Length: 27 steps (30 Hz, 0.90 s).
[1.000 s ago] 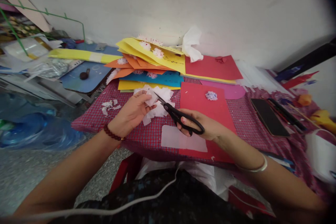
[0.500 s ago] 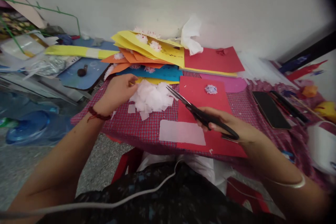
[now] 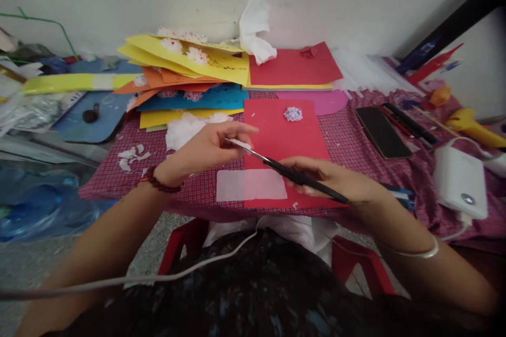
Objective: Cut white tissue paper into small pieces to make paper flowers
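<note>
Head view: scissors in right hand, blade tips at the left hand

Chequered tablecloth covers the work surface. Across its far left part lies a stack of coloured paper in yellow, orange and blue. A red sheet lies flat nearer the person, under the scissors and partly under the right hand.

Right hand: fingers wrapped around the black handles; grip on the scissors confirmed. The scissors are raised above the sheet, seen nearly edge-on and pointing left; the spread of the blades cannot be judged.

Left hand: raised, palm turned inward, fingers extended toward the right. The blade tips lie within the space between its thumb and fingers.

White strip: flat, below and between the two hands, partly on the red sheet and partly on the cloth.

Pile of white pieces: just beyond the left hand, which hides part of it.

Paper flower: on the red sheet, beyond the right hand.

Small white piece: along the blades, at the left fingertips; whether it is pinched cannot be told.
</note>
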Tool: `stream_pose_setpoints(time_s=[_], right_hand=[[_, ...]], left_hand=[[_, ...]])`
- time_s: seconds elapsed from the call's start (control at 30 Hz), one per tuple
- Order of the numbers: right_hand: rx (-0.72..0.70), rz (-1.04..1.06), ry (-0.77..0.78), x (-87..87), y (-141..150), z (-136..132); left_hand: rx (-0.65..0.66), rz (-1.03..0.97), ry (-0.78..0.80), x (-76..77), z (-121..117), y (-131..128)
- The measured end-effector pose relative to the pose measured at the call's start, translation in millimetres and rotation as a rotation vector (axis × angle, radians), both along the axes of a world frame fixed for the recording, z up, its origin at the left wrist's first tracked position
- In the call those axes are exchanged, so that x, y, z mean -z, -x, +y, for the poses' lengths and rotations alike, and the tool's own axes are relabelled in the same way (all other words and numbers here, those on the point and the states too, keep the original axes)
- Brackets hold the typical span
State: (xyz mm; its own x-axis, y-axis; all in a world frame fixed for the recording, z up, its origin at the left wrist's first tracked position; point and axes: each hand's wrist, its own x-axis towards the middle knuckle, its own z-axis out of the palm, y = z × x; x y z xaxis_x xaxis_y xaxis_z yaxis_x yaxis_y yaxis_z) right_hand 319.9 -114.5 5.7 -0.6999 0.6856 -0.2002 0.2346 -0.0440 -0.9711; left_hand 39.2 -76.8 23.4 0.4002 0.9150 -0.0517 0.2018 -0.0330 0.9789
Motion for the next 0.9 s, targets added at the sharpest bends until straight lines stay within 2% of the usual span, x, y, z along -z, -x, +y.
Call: stream_pose_setpoints(time_s=[0.1, 0.2, 0.33, 0.43, 0.5, 0.6, 0.77, 0.83, 0.9], right_hand=[[0.005, 0.016, -0.027, -0.1, -10.9, -3.2], [0.070, -0.057, -0.117, 3.2, -33.8, -6.9], [0.202, -0.297, -0.317, 8.2, -69.3, -5.0], [0.304, -0.531, -0.546, 12.7, -91.5, 4.4], [0.324, -0.655, -0.699, 16.2, -101.9, 12.5], [0.303, -0.767, -0.830, 20.6, -108.4, 22.4], [0.261, -0.829, -0.861, 24.9, -104.9, 29.4], [0.245, -0.839, -0.847, 26.0, -105.4, 30.4], [0.230, -0.843, -0.832, 26.3, -107.6, 30.5]], left_hand=[[-0.192, 0.067, -0.077, -4.6, 6.1, 2.7], [-0.396, 0.210, -0.206, -6.6, 15.8, 29.6], [-0.435, 0.533, -0.455, -1.3, 23.9, 84.0], [-0.450, 0.792, -0.676, 3.9, 12.4, 108.2], [-0.458, 0.841, -0.735, 6.6, -5.1, 106.6], [-0.379, 0.808, -0.675, 10.9, -38.1, 82.9], [-0.057, 0.662, -0.582, 24.7, -80.4, 40.2], [-0.007, 0.639, -0.564, 31.4, -87.9, 34.3], [-0.011, 0.643, -0.537, 37.3, -89.9, 34.1]])
